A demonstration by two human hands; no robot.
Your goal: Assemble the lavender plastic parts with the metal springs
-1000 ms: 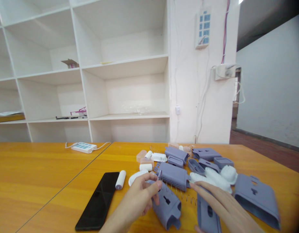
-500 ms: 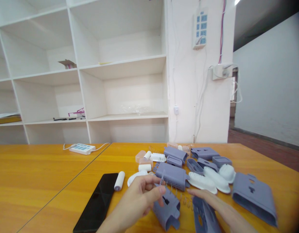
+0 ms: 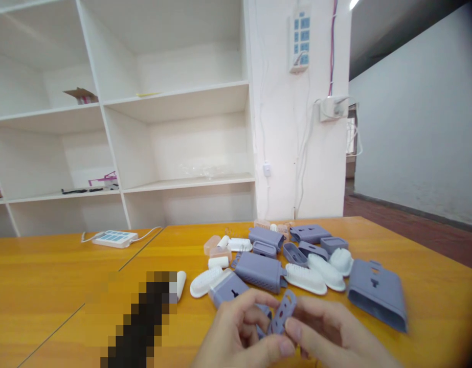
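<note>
At the near edge of the orange wooden bench, the left hand and the right hand have come together; a moment ago they were apart, each reaching at its own purple piece. Now both hands hold one small purple plastic piece with slots between them, lifted just above the bench. The left fingers curl closed around its left side, and the right fingers pinch its lower right edge, so both hands are closed on it. The thin wire spring that lay by the hands before cannot be seen now. It looks like the hands have moved from picking up to fitting or checking this one piece. Just behind the hands lies a purple plastic shell with a small slot, touching a bigger purple plastic box with rows of little holes. To the left is a dark flat thing that is blurred out, with a small white roller at its far end. To the right sits a wide purple plastic cover, and between it and the box lie white oval brush heads. Farther back are more small purple and white parts, then a white power strip at far left, and white wall shelves behind everything.
</note>
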